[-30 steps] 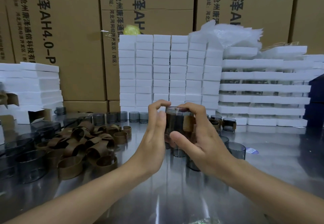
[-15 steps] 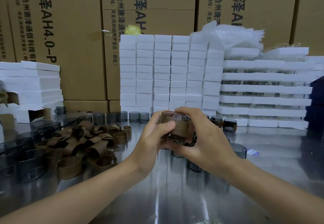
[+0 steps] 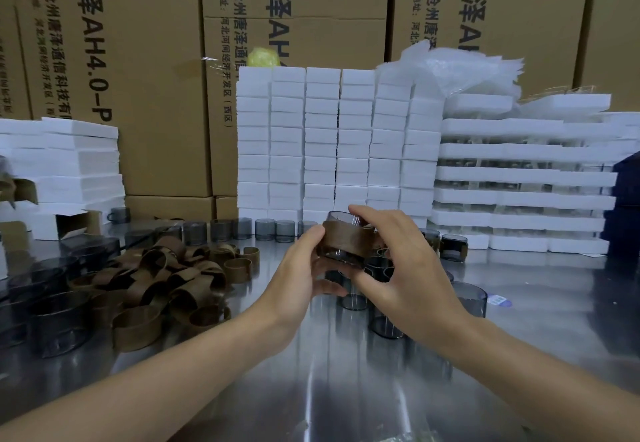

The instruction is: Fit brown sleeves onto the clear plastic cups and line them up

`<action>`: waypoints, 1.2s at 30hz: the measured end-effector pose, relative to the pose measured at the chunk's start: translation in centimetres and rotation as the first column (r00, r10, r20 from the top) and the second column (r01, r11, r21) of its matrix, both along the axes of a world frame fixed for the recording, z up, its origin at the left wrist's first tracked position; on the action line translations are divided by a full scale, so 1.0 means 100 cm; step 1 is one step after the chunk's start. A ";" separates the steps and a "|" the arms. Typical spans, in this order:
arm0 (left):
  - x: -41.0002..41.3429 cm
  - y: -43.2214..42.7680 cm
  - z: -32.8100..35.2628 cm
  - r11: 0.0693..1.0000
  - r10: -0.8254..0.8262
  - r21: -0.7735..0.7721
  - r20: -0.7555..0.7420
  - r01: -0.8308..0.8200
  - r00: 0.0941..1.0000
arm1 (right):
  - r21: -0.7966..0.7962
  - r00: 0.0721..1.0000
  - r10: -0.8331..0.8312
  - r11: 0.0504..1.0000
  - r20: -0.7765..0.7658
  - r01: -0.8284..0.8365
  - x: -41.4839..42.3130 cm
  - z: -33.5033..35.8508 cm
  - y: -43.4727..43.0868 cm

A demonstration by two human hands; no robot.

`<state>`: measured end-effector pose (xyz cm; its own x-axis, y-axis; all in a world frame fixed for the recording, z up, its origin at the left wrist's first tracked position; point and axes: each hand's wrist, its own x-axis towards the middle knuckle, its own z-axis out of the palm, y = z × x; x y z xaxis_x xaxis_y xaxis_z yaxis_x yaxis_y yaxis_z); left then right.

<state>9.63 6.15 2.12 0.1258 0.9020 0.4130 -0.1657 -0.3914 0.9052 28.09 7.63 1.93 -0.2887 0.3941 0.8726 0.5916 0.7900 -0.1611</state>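
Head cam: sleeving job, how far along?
Done: a couple of sleeved cups stand at right by the foam trays. In hand: left hand and right hand grip a cup with a brown sleeve around it. Left: a pile of loose sleeves and a back row of bare cups.

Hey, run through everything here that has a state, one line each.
held cup: off the table, sleeved.
brown sleeve: wrapped round the held cup.
left hand: grips the held cup.
right hand: grips the held cup.
loose sleeves: heaped, unfitted.
bare cups: upright in a row, unsleeved.
white box: flap open.
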 end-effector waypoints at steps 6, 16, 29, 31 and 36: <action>-0.003 -0.001 -0.002 0.996 -0.034 0.080 -0.060 0.039 0.998 | -0.011 0.998 0.055 0.998 0.012 -0.054 -0.001 -0.003 0.002; 0.000 -0.004 -0.009 0.988 -0.055 0.134 -0.168 0.078 0.984 | -0.278 0.911 0.364 0.870 -0.195 -0.407 -0.008 0.000 -0.015; 0.003 0.005 -0.013 0.987 0.059 0.163 -0.285 -0.012 0.957 | 0.173 0.995 -0.075 0.981 -0.072 0.086 0.053 0.043 0.023; 0.002 0.006 -0.013 0.990 0.072 0.133 -0.267 -0.037 0.961 | 0.069 0.966 -0.190 0.976 -0.176 0.205 0.082 0.047 0.043; 0.001 0.008 -0.012 0.995 0.076 0.084 -0.239 -0.057 0.968 | -0.359 0.883 -0.461 0.841 -0.086 0.404 0.153 0.017 0.101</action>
<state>9.77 6.95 0.90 0.1712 0.8788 0.4454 0.0834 -0.4633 0.8822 43.36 17.74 3.65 0.1125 0.7109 0.6943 0.8034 0.3461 -0.4845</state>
